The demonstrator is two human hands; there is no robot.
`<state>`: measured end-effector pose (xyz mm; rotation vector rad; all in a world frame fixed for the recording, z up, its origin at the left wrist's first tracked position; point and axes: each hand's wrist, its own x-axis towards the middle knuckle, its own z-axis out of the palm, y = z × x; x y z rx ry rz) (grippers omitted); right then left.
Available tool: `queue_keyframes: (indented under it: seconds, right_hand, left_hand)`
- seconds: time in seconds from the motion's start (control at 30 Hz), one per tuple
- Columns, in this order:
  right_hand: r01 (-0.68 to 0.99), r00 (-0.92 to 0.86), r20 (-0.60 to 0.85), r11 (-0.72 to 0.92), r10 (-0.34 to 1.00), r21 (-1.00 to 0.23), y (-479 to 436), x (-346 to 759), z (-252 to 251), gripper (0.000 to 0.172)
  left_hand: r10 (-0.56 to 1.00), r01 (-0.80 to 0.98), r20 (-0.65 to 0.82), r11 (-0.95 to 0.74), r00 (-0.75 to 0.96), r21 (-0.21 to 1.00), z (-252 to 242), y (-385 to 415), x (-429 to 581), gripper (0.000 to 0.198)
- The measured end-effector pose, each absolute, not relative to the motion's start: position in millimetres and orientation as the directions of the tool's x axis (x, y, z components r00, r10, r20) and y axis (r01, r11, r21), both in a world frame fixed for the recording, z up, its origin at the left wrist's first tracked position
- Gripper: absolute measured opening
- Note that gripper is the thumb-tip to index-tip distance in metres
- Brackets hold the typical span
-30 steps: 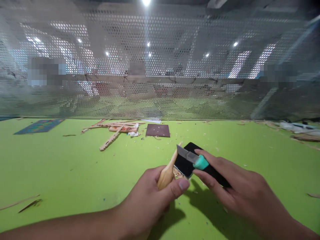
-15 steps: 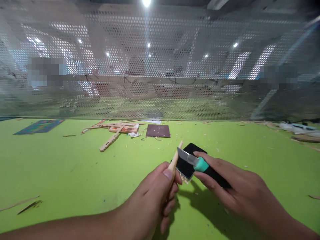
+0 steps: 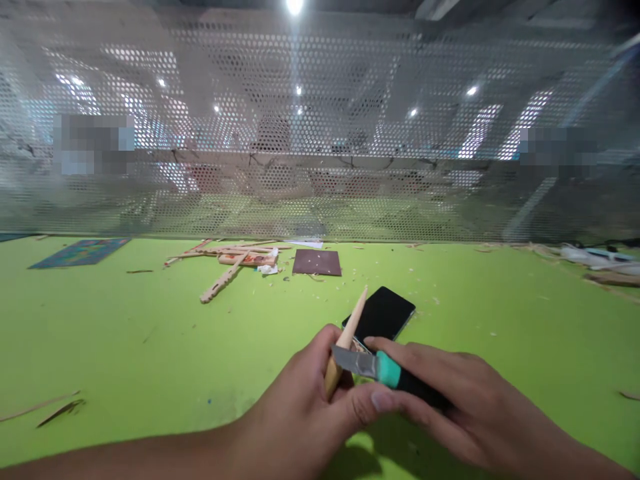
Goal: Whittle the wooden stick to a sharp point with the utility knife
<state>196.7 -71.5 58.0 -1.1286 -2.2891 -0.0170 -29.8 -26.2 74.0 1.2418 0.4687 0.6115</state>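
Observation:
My left hand (image 3: 320, 393) is closed around a pale wooden stick (image 3: 354, 319) whose tapered tip points up and away from me. In my right hand (image 3: 450, 393) is a utility knife (image 3: 387, 370) with a black and turquoise handle. Its blade lies across the stick just above my left fingers. My left thumb reaches over to the right, against the knife handle or my right thumb; I cannot tell which. Beyond the hands a black smartphone (image 3: 387, 313) rests on the table, its near end partly hidden by my right hand.
A brown sheet of sandpaper (image 3: 317, 263) lies farther back, with carved wooden sticks (image 3: 223, 279) to its left. Shavings dot the green table (image 3: 150, 360). A patterned card (image 3: 80, 253) is at the far left. A perforated screen (image 3: 320, 193) closes off the back edge.
The knife blade has moved from near the stick's tip down toward my left hand. My right hand has come closer and lower, and my left thumb has shifted off the stick toward it.

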Motion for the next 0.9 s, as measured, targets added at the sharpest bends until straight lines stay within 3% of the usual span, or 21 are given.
queue_keyframes:
  seconds: [0.23,0.47,0.9]
  right_hand:
    - [0.697,-0.533,0.49,0.686,0.69,-0.209,-74,189,72,0.031]
    - [0.779,-0.525,0.531,0.626,0.666,-0.015,-77,189,69,0.034]
    - [0.882,-0.418,0.618,0.461,0.666,0.099,-87,186,62,0.041]
  left_hand:
    - [0.676,-0.088,0.03,0.053,0.736,0.995,69,-27,-30,0.029]
    - [0.741,0.091,0.036,-0.131,0.67,0.987,65,-28,-32,0.028]
    - [0.778,0.212,0.048,-0.229,0.627,0.95,69,-28,-32,0.029]
